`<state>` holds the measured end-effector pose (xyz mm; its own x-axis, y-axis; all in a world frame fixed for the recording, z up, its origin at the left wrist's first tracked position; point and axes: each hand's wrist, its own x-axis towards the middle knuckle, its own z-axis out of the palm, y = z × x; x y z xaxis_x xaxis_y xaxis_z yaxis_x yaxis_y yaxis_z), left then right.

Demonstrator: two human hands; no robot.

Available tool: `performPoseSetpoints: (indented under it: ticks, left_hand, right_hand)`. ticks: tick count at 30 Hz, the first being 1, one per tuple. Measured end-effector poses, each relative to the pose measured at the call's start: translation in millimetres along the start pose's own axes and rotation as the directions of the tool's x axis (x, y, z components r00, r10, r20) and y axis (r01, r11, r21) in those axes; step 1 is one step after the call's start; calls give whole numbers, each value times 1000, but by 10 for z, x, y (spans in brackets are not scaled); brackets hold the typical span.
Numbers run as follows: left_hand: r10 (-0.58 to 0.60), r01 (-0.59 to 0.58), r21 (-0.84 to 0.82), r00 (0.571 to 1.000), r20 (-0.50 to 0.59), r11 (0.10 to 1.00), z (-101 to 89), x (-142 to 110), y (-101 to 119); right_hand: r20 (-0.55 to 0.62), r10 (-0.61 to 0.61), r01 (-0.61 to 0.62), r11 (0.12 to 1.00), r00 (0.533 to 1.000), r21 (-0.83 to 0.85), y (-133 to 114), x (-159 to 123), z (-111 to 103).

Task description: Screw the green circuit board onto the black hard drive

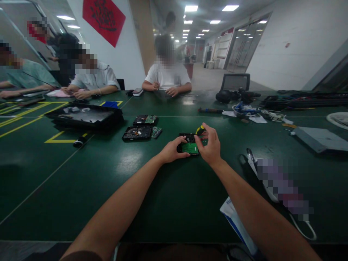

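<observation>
A hard drive [189, 148] with a green circuit board on its upper face lies on the dark green table in front of me. My left hand [172, 150] grips its left side, thumb along the near edge. At the drive's right side, my right hand [210, 146] is closed on a yellow-and-black screwdriver [200, 130]. The screwdriver's tip is too small to make out, so I cannot tell whether it touches a screw. To the left rest two more drives, a black one [136, 133] and one with a green board [145, 119], beside a small loose circuit board [156, 132].
Left stands a black tray [84, 115], with a dark cylinder [79, 141] near it. On the right are a grey metal box [320, 139], a pouch [282, 188] and cables [241, 109]. A tool [210, 110] lies farther back. Several people sit across the table.
</observation>
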<state>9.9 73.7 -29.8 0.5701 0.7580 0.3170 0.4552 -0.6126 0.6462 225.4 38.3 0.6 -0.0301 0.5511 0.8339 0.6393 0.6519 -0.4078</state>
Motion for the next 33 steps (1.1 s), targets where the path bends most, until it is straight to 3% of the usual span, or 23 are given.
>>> performPoseSetpoints:
  ticks: [33]
  left_hand:
    - [1,-1,0,1000,1,1000,13,5,4]
  right_hand:
    - [0,-6,6,1000,1000,-23,20,-8,-1]
